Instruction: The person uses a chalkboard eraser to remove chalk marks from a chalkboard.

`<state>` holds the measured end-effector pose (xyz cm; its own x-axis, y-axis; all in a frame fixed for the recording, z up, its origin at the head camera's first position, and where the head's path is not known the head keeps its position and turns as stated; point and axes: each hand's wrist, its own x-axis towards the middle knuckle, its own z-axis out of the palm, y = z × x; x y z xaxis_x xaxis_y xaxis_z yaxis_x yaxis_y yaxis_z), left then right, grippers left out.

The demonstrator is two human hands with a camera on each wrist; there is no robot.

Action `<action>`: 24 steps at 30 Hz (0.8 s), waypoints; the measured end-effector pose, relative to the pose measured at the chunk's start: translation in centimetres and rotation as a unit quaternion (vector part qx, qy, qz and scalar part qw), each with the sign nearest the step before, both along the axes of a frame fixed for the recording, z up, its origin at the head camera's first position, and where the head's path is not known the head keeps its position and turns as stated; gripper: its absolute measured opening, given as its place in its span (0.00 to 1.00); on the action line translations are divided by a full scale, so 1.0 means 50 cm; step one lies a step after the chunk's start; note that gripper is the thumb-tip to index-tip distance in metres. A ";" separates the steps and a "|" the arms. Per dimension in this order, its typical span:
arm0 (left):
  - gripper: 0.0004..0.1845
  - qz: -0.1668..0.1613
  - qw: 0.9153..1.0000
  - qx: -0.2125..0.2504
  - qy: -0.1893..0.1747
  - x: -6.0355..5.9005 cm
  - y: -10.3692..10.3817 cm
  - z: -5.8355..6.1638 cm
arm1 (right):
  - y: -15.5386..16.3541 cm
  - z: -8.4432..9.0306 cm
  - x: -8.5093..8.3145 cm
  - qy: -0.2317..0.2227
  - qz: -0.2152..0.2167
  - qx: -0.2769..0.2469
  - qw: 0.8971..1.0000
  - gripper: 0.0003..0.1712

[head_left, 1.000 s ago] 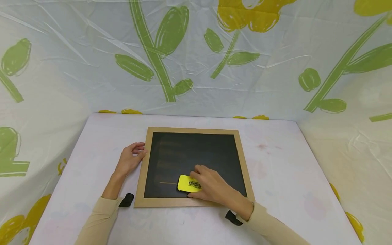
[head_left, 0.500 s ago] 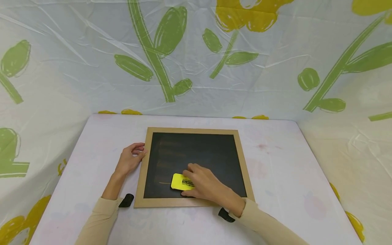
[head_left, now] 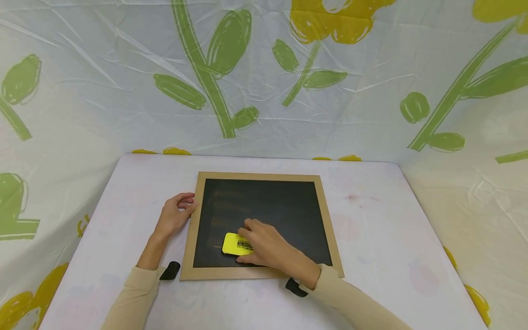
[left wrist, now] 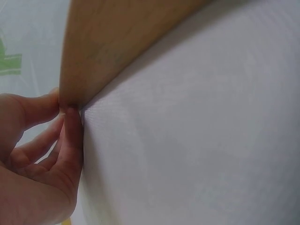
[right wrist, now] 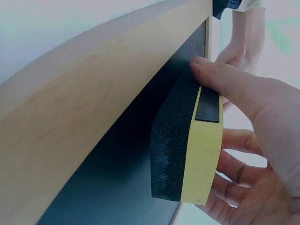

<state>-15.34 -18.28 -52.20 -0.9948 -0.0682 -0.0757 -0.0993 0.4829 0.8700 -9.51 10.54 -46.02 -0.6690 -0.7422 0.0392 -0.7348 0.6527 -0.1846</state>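
A small chalkboard (head_left: 268, 206) with a light wooden frame lies flat on the table. My right hand (head_left: 266, 243) grips a yellow eraser (head_left: 235, 244), thumb on the near side and fingers on the far side. The eraser's black felt face (right wrist: 171, 140) is toward the dark surface in the right wrist view. A short chalk line (head_left: 217, 247) shows just left of the eraser, and faint smudges lie above it. At the board's left edge, my left hand (head_left: 175, 213) holds the wooden frame (left wrist: 103, 51) between thumb and fingers.
The white table (head_left: 379, 229) extends around the board, its back edge against a hanging cloth (head_left: 350, 114) printed with flowers. Black straps (head_left: 170, 270) sit at both wrists.
My right hand has slid the eraser left along the board's lower part. The chalk line there has become shorter. My left hand stays at the frame.
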 end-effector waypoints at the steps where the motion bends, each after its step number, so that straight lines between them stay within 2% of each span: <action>1: 0.21 0.000 1.000 0.000 -0.001 0.000 0.000 0.000 | -0.005 0.000 -0.001 0.001 0.001 0.004 1.000 0.33; 18: 0.22 0.005 1.000 -0.004 -0.017 0.001 -0.002 -0.001 | -0.090 0.002 -0.011 0.019 0.024 0.046 0.998 0.35; 24: 0.22 0.001 1.000 0.006 -0.015 0.001 -0.001 -0.001 | -0.099 0.004 -0.009 0.017 0.025 0.048 0.998 0.35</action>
